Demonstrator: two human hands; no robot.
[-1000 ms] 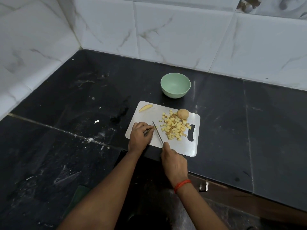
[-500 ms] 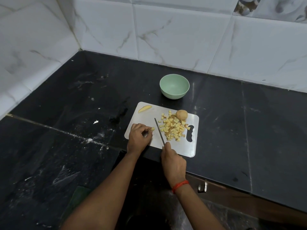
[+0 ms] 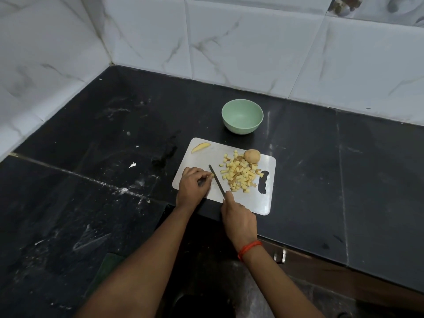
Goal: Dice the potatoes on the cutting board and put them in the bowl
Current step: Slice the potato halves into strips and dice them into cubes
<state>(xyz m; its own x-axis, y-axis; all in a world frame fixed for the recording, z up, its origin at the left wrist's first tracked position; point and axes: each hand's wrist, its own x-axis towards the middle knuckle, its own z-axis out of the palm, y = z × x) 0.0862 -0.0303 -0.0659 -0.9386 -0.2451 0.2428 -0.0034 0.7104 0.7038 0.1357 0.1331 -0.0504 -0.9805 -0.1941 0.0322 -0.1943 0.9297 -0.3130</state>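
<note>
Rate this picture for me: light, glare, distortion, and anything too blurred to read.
Head view: dim, even light, soft shadows; a pale glare streak on the counter right of the bowl; mild wide-angle stretch at the edges; dice and knife sharp enough; the potato piece that the left hand pinches is too small to read well.

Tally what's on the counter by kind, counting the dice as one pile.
Pale green round bowl: 1
White plastic cutting board: 1
Dark-bladed knife in right hand: 1
Whole brown potato: 1
Yellow potato wedge: 1
Pile of yellow potato dice: 1
Small potato piece pinched by left hand: 1
Total: 7
</note>
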